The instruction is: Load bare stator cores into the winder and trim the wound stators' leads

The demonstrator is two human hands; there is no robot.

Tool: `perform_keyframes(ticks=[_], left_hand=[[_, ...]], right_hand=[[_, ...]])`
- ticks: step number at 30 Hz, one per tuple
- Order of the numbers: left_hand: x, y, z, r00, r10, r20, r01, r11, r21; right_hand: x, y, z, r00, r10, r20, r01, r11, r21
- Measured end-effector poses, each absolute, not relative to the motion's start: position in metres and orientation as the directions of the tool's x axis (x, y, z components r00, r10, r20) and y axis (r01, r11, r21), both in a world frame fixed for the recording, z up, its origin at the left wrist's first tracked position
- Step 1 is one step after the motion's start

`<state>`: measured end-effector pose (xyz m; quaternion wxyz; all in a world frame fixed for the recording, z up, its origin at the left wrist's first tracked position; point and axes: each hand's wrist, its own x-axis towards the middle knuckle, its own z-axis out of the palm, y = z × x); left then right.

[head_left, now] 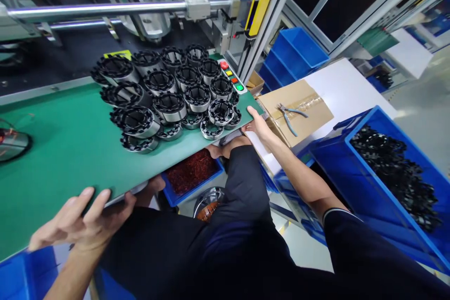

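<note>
My left hand [82, 218] clasps the near edge of the green-topped table [63, 150], fingers on top of the mat and thumb at the edge. At the table's right corner my right hand [258, 124] holds the edge, thumb on top and fingers curled beneath. A pile of several black-and-silver ring-shaped stator cores [168, 98] is stacked on the mat between the hands, closer to the right one. My knees show under the table.
A button panel [232, 75] sits behind the pile, below a machine with a steel rail [105, 9]. To the right, a cardboard box [309, 117] carries pliers [290, 115]. A blue bin [372, 112] holds black parts. Under the table, a blue tray [191, 173] holds reddish scraps.
</note>
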<state>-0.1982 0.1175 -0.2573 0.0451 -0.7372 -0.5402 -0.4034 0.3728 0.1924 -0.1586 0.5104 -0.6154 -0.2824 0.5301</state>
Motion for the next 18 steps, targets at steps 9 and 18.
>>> perform_keyframes(ticks=[9,18], left_hand=[[-0.181,0.117,-0.247,0.284,0.454,0.844,0.892,-0.448,-0.058],[-0.149,0.109,-0.209,0.360,0.366,0.858,0.898,-0.387,-0.212]], right_hand=[[0.326,0.208,-0.165,0.551,0.777,-0.304,-0.531,0.046,-0.846],[0.303,0.216,-0.174,0.731,0.628,-0.268,-0.528,0.271,-0.805]])
